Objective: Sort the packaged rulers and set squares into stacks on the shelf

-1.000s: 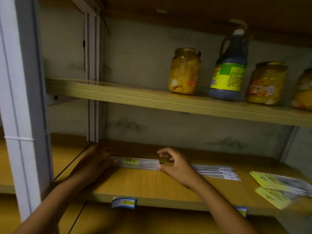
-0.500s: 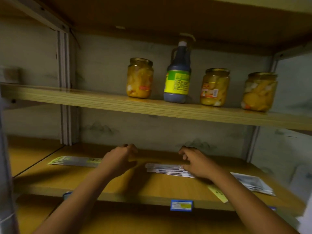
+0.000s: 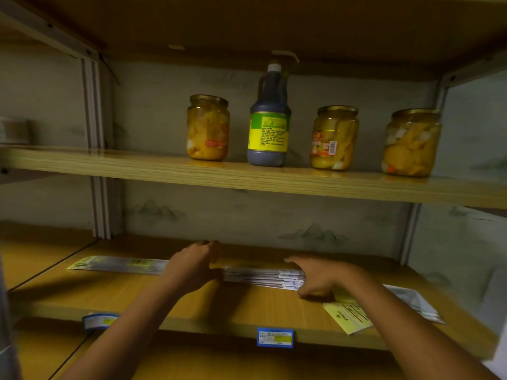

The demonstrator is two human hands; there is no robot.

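1. Lower shelf (image 3: 192, 311): wood board w/ two blue price tags (image 3: 275, 337) on the front edge.
2. Stack of packaged rulers (image 3: 263, 277) lies flat mid-shelf, long side running left-right, packs fanned a bit at the right end.
3. Left hand (image 3: 193, 266): at the stack's left end, thumb side touching the pack ends, fingers curled loosely & pointing toward the back wall. Not wrapped around anything; palm side hidden, so can't tell beyond that.
4. Right hand (image 3: 318, 275): at the stack's right end, fingers spread wide & flat, index stretched along the back of the stack, thumb down on the board just in front. Pressing on/against the packs, not gripping.
5. Single ruler pack (image 3: 118, 264), silver w/ yellow-green label, lies flat to the left of the left hand, its right end hidden behind that hand. Apart from the main stack.
6. Set square packs (image 3: 354, 315): yellow card header sticks out over the shelf front, right of the right hand; clear plastic part (image 3: 414, 300) reaches further right. Partly under the right forearm, count unclear.
7. Upper shelf (image 3: 247, 179): three jars of yellow preserved fruit (image 3: 208, 127) & one dark bottle (image 3: 270, 119) w/ yellow-green label, between the 1st & 2nd jar.
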